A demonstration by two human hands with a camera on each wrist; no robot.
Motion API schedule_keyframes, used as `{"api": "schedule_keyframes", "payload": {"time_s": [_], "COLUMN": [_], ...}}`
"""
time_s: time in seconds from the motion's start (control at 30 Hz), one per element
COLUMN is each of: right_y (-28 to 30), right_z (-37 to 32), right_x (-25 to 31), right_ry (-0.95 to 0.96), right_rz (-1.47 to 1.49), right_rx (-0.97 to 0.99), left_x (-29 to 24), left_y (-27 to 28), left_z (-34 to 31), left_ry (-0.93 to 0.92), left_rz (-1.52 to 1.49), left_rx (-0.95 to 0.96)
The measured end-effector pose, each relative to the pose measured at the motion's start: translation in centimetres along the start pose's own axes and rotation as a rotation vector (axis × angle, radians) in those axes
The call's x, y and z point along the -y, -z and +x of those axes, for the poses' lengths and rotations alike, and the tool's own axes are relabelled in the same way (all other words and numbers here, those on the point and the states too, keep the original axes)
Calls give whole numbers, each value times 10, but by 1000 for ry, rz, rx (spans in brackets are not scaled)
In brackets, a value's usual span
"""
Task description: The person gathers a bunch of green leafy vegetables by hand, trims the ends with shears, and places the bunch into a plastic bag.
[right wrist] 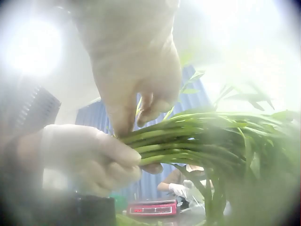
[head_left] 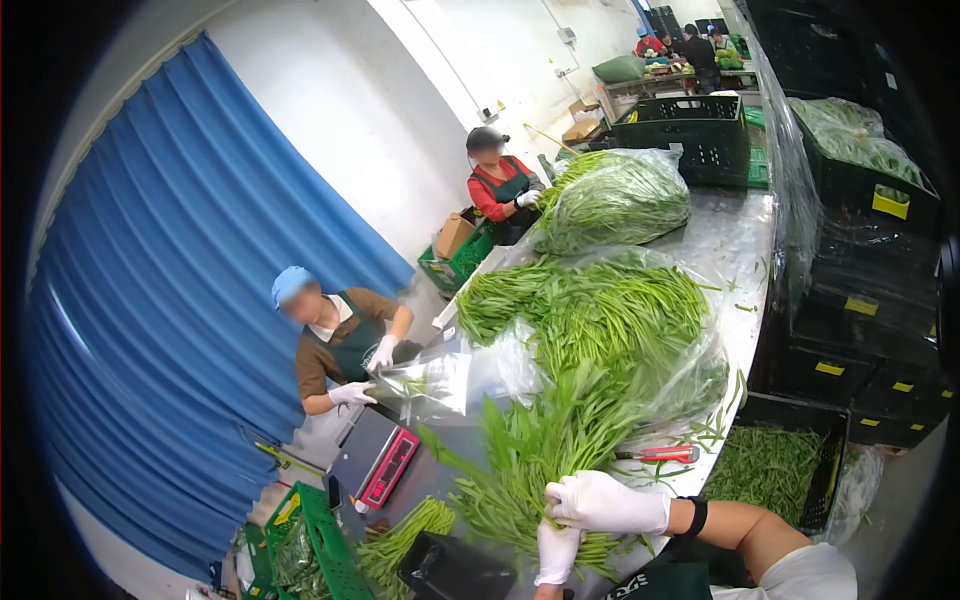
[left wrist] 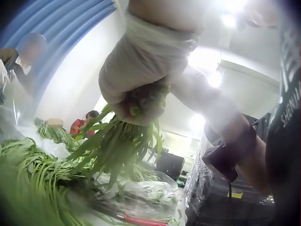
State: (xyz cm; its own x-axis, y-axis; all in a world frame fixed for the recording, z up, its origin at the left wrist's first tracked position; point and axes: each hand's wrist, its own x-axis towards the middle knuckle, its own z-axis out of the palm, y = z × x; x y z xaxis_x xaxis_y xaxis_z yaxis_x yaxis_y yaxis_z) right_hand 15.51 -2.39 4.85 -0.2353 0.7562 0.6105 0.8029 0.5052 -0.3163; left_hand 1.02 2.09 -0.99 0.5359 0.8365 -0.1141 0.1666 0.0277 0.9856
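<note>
My white-gloved left hand (head_left: 558, 552) grips a bunch of water spinach (right wrist: 188, 141) around its stems. In the left wrist view the cut stem ends (left wrist: 141, 104) show inside the fist, and the long leaves hang below. Gloved as well, my right hand (head_left: 605, 502) is right at the same bunch, close above the left. The right wrist view shows its fingers curled, pinching at a thin stem by the left thumb. A large heap of water spinach (head_left: 630, 310) spreads over the table beyond both hands. A red utility knife (head_left: 670, 454) lies on the table nearby.
A red scale (head_left: 388, 468) stands at left, near a black tray (head_left: 455, 568) and a green crate (head_left: 325, 545). Across the table, a person (head_left: 345, 340) handles a clear bag (head_left: 430, 385); another (head_left: 500, 185) works farther back. Stacked black crates (head_left: 830, 340) line the right.
</note>
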Motion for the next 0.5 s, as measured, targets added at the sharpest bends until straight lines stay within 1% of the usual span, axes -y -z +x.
{"api": "schedule_keyframes", "payload": {"time_s": [0.07, 0.13, 0.17, 0.23, 0.27, 0.3, 0.33, 0.37, 0.4, 0.43, 0.47, 0.5], "right_y": [2, 3, 0, -9, -12, -14, -15, -12, -4, 6, 23, 38], "right_z": [2, 3, 3, 1, 0, -1, -2, -3, -2, -2, -8, -15], "right_x": [-2, -5, -7, -9, -8, -6, -5, -7, -12, -17, -19, -22], "right_ry": [42, 73, 76, 28, 30, 34, 38, 38, 46, 53, -69, -146], "right_rz": [6, -57, -57, -86, -87, -139, -190, -189, -168, -147, -222, -353], "right_rx": [10, 111, 109, 161, 160, 115, 71, 71, -14, -97, -168, -445], "left_x": [18, 13, 10, 8, 6, 2, -5, -9, -5, 2, 7, 7], "left_y": [3, 0, -1, -1, -1, -1, -3, -3, -2, 0, 1, 2], "left_z": [2, 0, -1, -1, -2, -2, -1, -1, 1, 3, 4, 3], "left_ry": [4, -2, -6, -1, 8, 7, 17, 28, 31, 70, 108, 111], "left_rz": [37, 92, 147, 139, 130, 130, 129, 127, 127, 28, -71, -72], "left_rx": [11, 5, 3, 24, 47, 47, 25, 3, 4, 43, 82, 81]}}
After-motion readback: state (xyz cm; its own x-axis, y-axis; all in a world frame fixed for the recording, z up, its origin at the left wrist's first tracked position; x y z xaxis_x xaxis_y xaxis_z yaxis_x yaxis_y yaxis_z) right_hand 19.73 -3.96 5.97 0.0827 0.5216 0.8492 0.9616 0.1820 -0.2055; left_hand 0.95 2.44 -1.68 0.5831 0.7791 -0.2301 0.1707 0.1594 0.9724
